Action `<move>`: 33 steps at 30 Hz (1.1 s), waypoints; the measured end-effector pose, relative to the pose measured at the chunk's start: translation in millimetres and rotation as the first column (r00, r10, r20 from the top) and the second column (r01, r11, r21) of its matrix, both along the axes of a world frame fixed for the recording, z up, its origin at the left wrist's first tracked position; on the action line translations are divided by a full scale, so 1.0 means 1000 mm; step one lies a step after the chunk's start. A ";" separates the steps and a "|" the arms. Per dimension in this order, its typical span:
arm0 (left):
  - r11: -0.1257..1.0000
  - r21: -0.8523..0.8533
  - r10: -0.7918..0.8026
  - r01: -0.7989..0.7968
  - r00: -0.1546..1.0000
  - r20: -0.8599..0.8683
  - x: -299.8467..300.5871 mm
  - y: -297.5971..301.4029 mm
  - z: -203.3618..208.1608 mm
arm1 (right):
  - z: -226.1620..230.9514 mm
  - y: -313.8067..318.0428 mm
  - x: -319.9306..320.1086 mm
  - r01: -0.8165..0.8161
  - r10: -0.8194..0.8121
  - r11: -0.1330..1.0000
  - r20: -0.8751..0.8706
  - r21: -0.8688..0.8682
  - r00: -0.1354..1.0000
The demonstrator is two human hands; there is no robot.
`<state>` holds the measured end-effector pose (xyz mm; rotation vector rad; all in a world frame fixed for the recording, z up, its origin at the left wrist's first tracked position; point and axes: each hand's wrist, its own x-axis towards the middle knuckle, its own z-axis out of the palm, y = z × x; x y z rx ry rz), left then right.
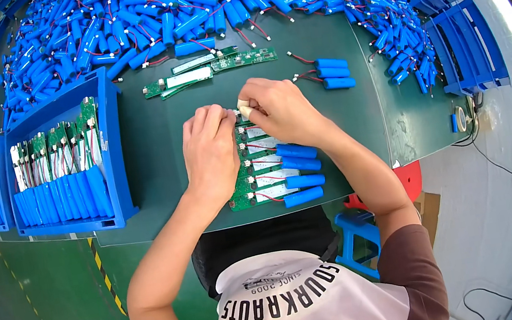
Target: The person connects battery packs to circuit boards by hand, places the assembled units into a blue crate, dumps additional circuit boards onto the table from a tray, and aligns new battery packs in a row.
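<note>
Several green circuit boards (242,199) lie in a column before me, with white areas and small white sockets at their left ends. Thin red wires link the lower boards to blue cylindrical batteries (303,197) at their right. My left hand (209,150) is closed over the upper left end of the column, its fingertips curled together and partly hidden. Opposite it, my right hand (280,110) pinches at the top board's left end, with a pale cover on one finger. What sits between the fingertips is too small and covered to make out.
Loose blue batteries (189,21) heap along the table's far side. Spare circuit boards (191,77) and a few batteries (334,73) lie beyond my hands. At left, blue bins (115,148) hold upright boards with batteries. A tape roll (460,119) sits at the right edge.
</note>
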<state>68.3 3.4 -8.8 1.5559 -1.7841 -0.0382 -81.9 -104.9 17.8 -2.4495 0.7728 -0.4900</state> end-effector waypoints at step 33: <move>0.969 -0.003 0.246 -0.246 0.969 0.025 0.081 -0.032 0.018 | 0.005 -0.070 -0.085 0.363 -0.307 0.906 0.252 -0.217 0.918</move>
